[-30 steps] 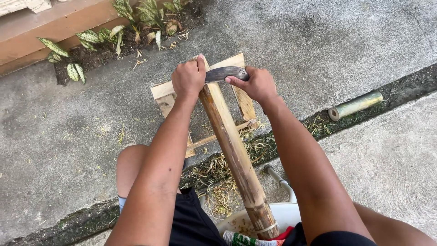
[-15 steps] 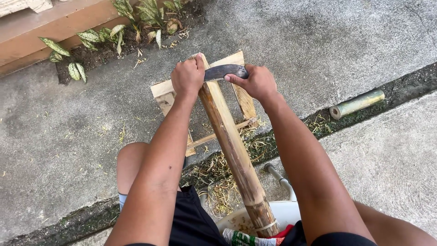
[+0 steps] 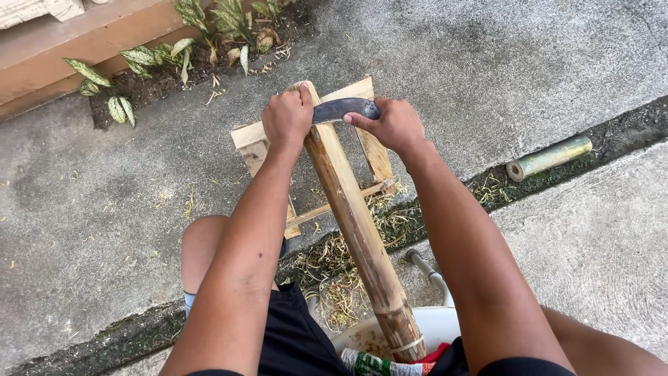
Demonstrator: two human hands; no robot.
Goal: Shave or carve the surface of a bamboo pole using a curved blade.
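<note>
The person is sitting over a long bamboo pole [image 3: 355, 223] that is leaning away onto a small wooden stand [image 3: 365, 132] — both hands are gripping a dark curved blade [image 3: 344, 109] laid across the pole's far end. The left hand [image 3: 287, 118] is fisted around the handle; the right hand [image 3: 393, 124] is pinching the blade's tip. Against a second ago the blade is sitting at almost the same spot, so the scraping stroke is barely under way. A cut bamboo piece [image 3: 550, 157] is lying well apart.
</note>
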